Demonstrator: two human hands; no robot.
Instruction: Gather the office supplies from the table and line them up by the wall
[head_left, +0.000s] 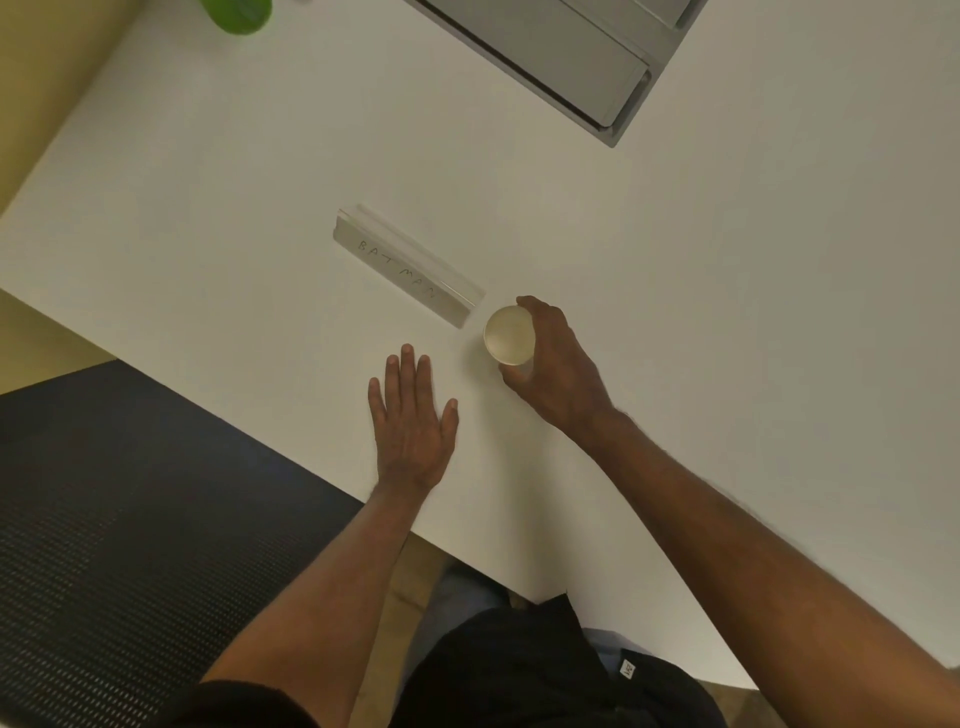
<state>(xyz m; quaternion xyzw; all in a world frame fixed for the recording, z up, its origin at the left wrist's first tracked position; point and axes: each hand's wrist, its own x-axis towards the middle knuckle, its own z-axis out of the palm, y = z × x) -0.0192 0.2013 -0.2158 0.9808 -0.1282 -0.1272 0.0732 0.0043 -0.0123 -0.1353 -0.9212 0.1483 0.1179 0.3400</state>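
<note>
While the right hand (553, 364) is wrapping around a small white paper cup (509, 335), with the fingers curling over its far side and the thumb closing on the near side, the left hand (413, 421) is lying flat on the white table (208, 208), palm down and fingers spread, gripping nothing. The cup is standing upright with its open mouth facing the camera, just beside the near end of a clear acrylic name plate (408, 265), which is lying on the table and showing the handwritten word BATMAN. Whether cup and plate are touching cannot be told.

Both hands are working near the table's front edge, which is running diagonally from the left side down toward the lower right; the left wrist is crossing that edge. Beyond the edge, a dark mesh chair seat (104, 519) is sitting at lower left. Wide bare tabletop is stretching to the left of the name plate and to the right of the cup. At the far left, the table's edge is meeting a yellowish wall (47, 67), and a green object (239, 13), cut off by the top of the view, is standing there near the corner. A grey recessed panel (571, 57) is breaking the surface at the top, well apart from the hands.
</note>
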